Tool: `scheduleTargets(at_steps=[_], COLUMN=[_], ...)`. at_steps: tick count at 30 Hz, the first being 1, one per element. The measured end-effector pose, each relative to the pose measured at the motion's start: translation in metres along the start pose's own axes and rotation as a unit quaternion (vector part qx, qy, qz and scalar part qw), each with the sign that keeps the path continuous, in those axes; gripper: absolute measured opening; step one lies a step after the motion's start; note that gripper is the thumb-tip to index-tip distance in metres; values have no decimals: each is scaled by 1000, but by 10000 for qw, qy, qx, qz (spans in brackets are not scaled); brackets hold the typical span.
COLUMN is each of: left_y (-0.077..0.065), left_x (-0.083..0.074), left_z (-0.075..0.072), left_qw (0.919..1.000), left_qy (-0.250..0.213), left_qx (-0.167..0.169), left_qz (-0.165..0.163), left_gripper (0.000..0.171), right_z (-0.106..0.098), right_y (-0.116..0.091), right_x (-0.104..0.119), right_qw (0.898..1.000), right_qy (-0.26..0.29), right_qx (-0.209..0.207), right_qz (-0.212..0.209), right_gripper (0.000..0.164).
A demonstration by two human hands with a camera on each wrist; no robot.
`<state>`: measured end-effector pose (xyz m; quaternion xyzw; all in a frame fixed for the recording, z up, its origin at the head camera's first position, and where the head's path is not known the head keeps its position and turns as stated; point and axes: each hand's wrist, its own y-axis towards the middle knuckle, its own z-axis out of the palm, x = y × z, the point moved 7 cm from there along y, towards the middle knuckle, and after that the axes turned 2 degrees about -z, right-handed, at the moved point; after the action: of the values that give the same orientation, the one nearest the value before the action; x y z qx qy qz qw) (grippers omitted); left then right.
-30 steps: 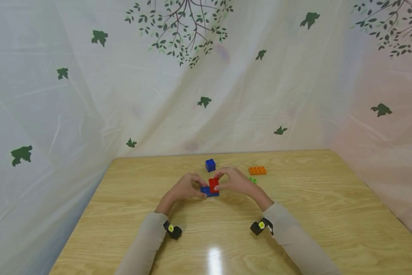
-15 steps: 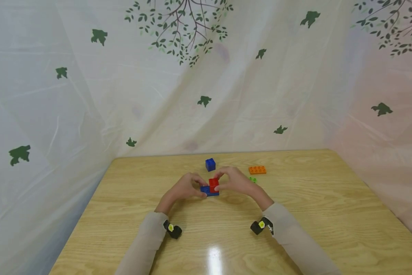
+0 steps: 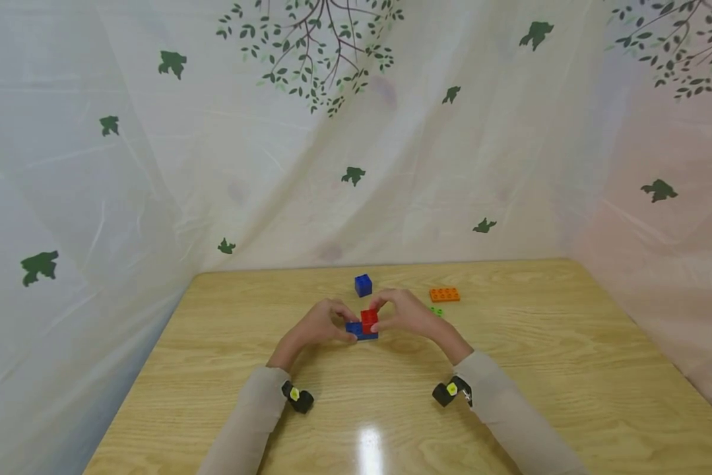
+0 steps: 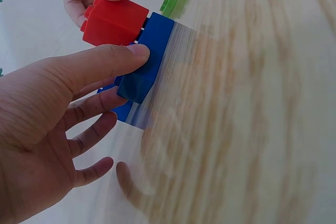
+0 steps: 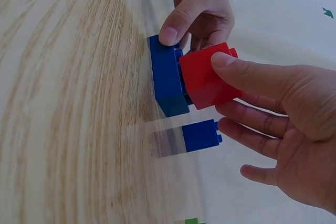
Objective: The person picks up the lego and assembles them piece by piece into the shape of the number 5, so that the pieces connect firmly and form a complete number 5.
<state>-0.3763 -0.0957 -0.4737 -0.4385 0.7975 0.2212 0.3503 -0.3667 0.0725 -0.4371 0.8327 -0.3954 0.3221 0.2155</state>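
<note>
A flat-sided blue building brick lies on the table, pinched at its left end between the thumb and fingers of my left hand. My right hand pinches a smaller red brick on top of the blue one's right end. In the right wrist view the red brick sits slightly tilted against the studs of the blue brick, a narrow gap showing between them. The left wrist view shows my left thumb across the blue brick's side, with the other fingers partly behind it.
Behind the hands stands a small blue cube brick. To the right lie a flat orange brick and a green brick, partly hidden by the right hand. A printed pale curtain hangs past the far edge of the wooden table.
</note>
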Motion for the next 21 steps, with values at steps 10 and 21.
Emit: scheduleTargets(at_steps=[10, 21], left_y=[0, 1], left_x=[0, 0], left_z=[-2, -4], left_qw=[10000, 9999], left_qy=[-35, -101], left_qx=[4, 58], left_qz=[2, 45], left_gripper=[30, 30], right_z=[-1, -3], right_y=[0, 1], right_x=[1, 3], right_qw=[9999, 10000], right_qy=[67, -11], right_qx=[34, 3], right_qz=[-110, -45], right_gripper=[29, 29])
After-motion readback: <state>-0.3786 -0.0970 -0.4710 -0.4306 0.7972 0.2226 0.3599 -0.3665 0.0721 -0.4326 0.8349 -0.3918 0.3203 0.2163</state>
